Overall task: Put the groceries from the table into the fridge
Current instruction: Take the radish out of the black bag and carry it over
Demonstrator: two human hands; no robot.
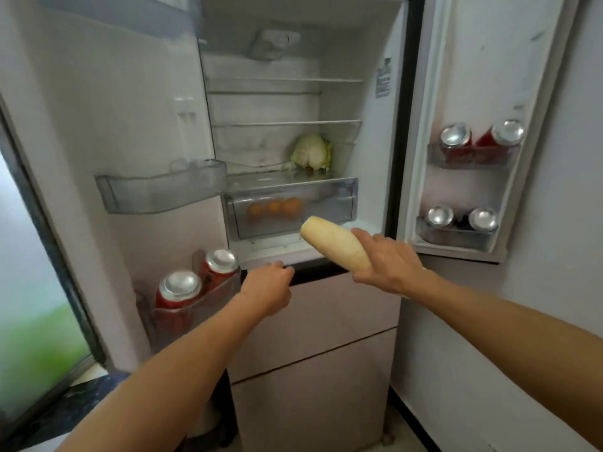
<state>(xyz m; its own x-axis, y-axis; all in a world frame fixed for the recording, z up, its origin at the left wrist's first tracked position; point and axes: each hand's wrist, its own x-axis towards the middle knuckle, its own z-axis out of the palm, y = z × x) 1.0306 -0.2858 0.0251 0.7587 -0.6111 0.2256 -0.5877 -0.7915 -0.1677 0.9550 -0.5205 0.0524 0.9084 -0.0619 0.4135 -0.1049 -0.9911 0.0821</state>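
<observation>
Our right hand (386,267) grips a pale, smooth, blunt-ended radish (331,241) before the open fridge (261,107); our left hand (266,285) curls at the drawer (329,308) edge, its hold unclear to us.

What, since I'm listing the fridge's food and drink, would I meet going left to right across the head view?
Red cans in the left door → oranges in the crisper drawer → white radish held in the right hand → cans in the right door. The cabbage overlaps the radish, so it is left out.
</observation>
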